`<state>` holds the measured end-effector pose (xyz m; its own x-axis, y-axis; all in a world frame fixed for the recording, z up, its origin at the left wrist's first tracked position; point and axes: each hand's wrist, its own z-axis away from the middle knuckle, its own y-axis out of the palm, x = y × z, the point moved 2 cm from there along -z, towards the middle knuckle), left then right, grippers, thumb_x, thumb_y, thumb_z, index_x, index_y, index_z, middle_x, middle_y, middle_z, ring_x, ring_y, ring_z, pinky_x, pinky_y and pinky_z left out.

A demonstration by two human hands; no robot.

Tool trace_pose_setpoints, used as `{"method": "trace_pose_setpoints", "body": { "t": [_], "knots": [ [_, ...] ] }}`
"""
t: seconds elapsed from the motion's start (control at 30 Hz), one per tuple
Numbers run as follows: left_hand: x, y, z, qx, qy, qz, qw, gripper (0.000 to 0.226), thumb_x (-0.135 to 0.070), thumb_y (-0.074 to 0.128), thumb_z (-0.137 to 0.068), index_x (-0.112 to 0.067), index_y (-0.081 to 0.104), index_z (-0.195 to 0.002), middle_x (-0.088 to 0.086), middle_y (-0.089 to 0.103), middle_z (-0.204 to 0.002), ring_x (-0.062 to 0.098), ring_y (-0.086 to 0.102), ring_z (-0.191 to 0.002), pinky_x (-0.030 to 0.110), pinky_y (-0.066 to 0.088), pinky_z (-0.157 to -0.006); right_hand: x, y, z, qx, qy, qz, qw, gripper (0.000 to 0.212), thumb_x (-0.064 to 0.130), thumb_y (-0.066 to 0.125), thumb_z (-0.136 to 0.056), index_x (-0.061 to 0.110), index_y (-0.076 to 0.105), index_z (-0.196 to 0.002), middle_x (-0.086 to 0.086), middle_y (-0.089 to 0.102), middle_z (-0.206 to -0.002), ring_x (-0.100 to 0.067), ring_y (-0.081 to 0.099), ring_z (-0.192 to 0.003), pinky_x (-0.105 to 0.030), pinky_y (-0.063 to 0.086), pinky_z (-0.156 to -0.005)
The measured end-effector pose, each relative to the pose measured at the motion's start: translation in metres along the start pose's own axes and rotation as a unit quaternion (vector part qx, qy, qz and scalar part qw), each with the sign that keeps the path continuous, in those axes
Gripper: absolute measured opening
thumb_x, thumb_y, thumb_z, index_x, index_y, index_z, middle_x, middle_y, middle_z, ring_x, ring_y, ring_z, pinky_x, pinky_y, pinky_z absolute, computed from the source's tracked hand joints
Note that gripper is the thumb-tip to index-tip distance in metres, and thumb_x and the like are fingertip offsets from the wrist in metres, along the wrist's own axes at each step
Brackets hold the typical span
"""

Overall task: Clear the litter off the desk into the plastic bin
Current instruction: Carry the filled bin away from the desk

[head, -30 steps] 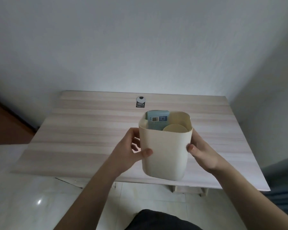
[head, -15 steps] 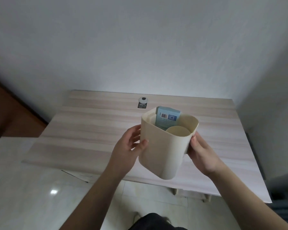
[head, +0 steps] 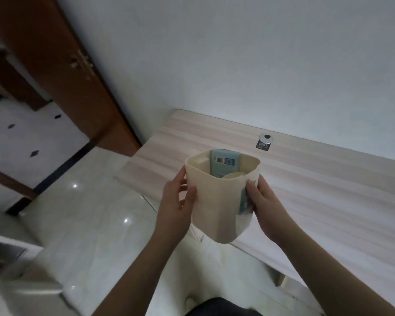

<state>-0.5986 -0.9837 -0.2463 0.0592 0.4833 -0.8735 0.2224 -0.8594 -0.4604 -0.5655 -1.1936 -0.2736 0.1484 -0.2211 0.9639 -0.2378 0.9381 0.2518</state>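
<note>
Swinging left now: the view has turned since a moment ago, bringing a brown door (head: 62, 71) and glossy floor (head: 96, 215) into sight, and the counter (head: 328, 190) slides off to the right. Both hands grip the cream plastic bin (head: 217, 201) in mid-air over the counter's near edge, left hand (head: 178, 201) and right hand (head: 265, 206) clamped on opposite sides. Inside stands a blue box (head: 224, 163) beside a round tan lid (head: 233, 175).

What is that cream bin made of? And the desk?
The bin looks like thin, smooth plastic: it has a soft sheen, and a label shows faintly through its wall. The desk looks like pale wood or wood-look laminate, matte, with long grain stripes; which one I cannot tell.
</note>
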Motion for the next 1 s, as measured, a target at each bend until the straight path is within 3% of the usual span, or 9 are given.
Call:
{"method": "trace_pose_setpoints", "body": {
  "t": [0.1,0.23,0.37,0.47,0.57,0.67,0.73,0.83,1.0],
  "knots": [
    [0.014,-0.031,0.005,0.002,-0.029,-0.017,0.999,0.057,-0.056,0.047,-0.092,-0.044,0.030,-0.146,-0.010,0.051,-0.123,-0.002,0.055,-0.108,0.014,0.052,-0.076,-0.007,0.034,-0.014,0.018,0.001,-0.006,1.000,0.059,0.052,0.065,-0.080,0.021,0.051,-0.128,0.001,0.069,-0.113,-0.012,0.065,-0.103,-0.021,0.053,-0.078],
    [0.031,-0.073,0.018,-0.022,-0.071,0.076,0.994,0.063,-0.077,0.045,-0.079,-0.059,0.030,-0.138,-0.036,0.051,-0.120,-0.013,0.054,-0.107,0.007,0.049,-0.072,-0.013,0.083,-0.030,0.050,0.004,0.042,0.998,0.072,0.062,0.071,-0.069,0.028,0.049,-0.129,0.005,0.068,-0.112,-0.013,0.065,-0.103,-0.026,0.055,-0.076],
    [0.062,-0.114,0.025,-0.068,-0.116,0.183,0.974,0.066,-0.079,0.044,-0.078,-0.053,0.036,-0.138,-0.033,0.057,-0.122,-0.003,0.057,-0.114,0.035,0.049,-0.096,-0.020,0.140,-0.044,0.078,0.004,0.066,0.995,0.086,0.064,0.077,-0.060,0.032,0.044,-0.133,0.005,0.067,-0.113,-0.015,0.066,-0.102,-0.031,0.057,-0.077],
    [0.087,-0.152,0.025,-0.086,-0.138,0.215,0.963,0.061,-0.077,0.043,-0.079,-0.052,0.041,-0.134,-0.032,0.059,-0.120,-0.004,0.057,-0.112,0.041,0.047,-0.099,-0.028,0.193,-0.054,0.090,0.010,0.094,0.992,0.090,0.066,0.076,-0.058,0.035,0.040,-0.134,0.006,0.066,-0.114,-0.017,0.066,-0.103,-0.036,0.058,-0.079],
    [0.114,-0.200,0.023,-0.113,-0.155,0.241,0.951,0.058,-0.077,0.044,-0.077,-0.054,0.044,-0.131,-0.032,0.060,-0.118,-0.007,0.057,-0.110,0.036,0.048,-0.096,-0.041,0.250,-0.062,0.101,0.027,0.119,0.987,0.082,0.071,0.068,-0.063,0.042,0.039,-0.134,0.011,0.065,-0.114,-0.014,0.064,-0.105,-0.037,0.057,-0.084],
    [0.138,-0.250,0.023,-0.142,-0.162,0.250,0.944,0.035,-0.068,0.039,-0.087,-0.063,0.048,-0.120,-0.032,0.061,-0.115,-0.008,0.058,-0.107,0.029,0.046,-0.088,-0.057,0.307,-0.067,0.112,0.064,0.105,0.986,0.056,0.079,0.034,-0.078,0.050,0.046,-0.124,0.024,0.068,-0.106,0.006,0.063,-0.098,-0.017,0.050,-0.077],
    [0.151,-0.280,0.023,-0.161,-0.163,0.256,0.939,0.028,-0.063,0.038,-0.091,-0.065,0.049,-0.116,-0.033,0.061,-0.115,-0.008,0.058,-0.107,0.025,0.044,-0.085,-0.069,0.339,-0.072,0.111,0.108,0.059,0.986,0.055,0.072,0.018,-0.082,0.049,0.054,-0.118,0.020,0.069,-0.111,0.007,0.061,-0.104,-0.020,0.040,-0.090],
    [0.167,-0.315,0.024,-0.186,-0.157,0.240,0.940,0.042,-0.072,0.039,-0.086,-0.059,0.047,-0.125,-0.033,0.059,-0.119,-0.006,0.057,-0.111,0.021,0.047,-0.086,-0.084,0.375,-0.081,0.110,0.150,0.009,0.983,0.060,0.070,0.015,-0.084,0.045,0.058,-0.117,0.018,0.069,-0.115,-0.001,0.057,-0.114,-0.028,0.034,-0.101],
    [0.186,-0.353,0.024,-0.205,-0.147,0.209,0.945,0.042,-0.068,0.038,-0.089,-0.056,0.045,-0.129,-0.033,0.058,-0.120,-0.009,0.056,-0.109,0.007,0.047,-0.075,-0.104,0.420,-0.102,0.100,0.176,-0.011,0.979,0.052,0.055,0.021,-0.100,0.028,0.063,-0.116,0.009,0.074,-0.104,-0.006,0.068,-0.098,-0.030,0.046,-0.090]
  ]
}}
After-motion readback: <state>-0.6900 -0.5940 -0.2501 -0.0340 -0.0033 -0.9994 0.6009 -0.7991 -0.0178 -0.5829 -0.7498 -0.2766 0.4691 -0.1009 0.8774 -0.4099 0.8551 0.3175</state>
